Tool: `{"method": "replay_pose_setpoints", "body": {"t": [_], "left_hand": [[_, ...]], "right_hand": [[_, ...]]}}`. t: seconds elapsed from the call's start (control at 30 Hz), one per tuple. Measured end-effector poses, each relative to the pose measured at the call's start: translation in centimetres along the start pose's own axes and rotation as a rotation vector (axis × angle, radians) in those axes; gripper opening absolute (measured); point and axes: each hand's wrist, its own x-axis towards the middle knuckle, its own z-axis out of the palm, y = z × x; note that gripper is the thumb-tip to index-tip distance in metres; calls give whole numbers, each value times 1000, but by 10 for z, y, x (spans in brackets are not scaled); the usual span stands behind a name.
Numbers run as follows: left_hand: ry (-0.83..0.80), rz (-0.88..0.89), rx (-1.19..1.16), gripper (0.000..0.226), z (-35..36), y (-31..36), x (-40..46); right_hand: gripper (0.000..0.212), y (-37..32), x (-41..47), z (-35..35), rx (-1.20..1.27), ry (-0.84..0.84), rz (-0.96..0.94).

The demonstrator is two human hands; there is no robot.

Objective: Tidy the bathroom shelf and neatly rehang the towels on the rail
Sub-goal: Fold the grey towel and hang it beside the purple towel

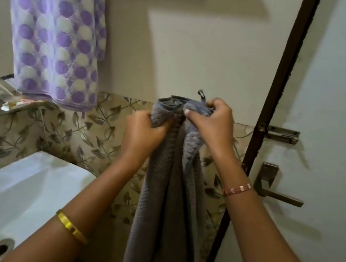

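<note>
Gripping grey towel: both hands' grip.

Left hand and right hand grip the grey towel bunched at its top; a purple-dotted towel hangs above the sink.

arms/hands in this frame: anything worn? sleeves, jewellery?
No sleeves in view; both forearms are bare. Left wrist has a shiny gold bangle. Right wrist has a thin band of pinkish-red and pale segments. No rings or gloves visible on the left hand or right hand.

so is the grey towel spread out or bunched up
Bunched up: the grey towel hangs in a narrow gathered column, its top gripped by the left hand and right hand.
</note>
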Motion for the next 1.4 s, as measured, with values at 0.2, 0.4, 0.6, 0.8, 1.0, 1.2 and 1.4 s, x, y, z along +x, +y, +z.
{"method": "replay_pose_setpoints", "body": {"t": [0.2,0.4,0.6,0.8,1.0,1.2,1.4], "left_hand": [[-146,89,-48,28,0,20,-2],[-259,27,-142,50,7,22,-4],[-263,-228,-505,26,3,10,8],[-260,-303,-656,24,-2,2,15],[-415,-226,-712,32,-17,-1,19],[-18,-215,-228,40,-26,-9,25],[31,30,-28,36,0,-21,-40]], "right_hand": [[15,-29,6,-7,88,-114,32],[18,-38,7,-21,363,-343,168],[16,-25,1,-38,474,-364,59],[70,24,-4,-49,153,-77,-109],[57,55,-16,-30,639,-426,319],[25,37,-8,-8,556,-58,240],[24,14,4,18,359,209,213]]}}
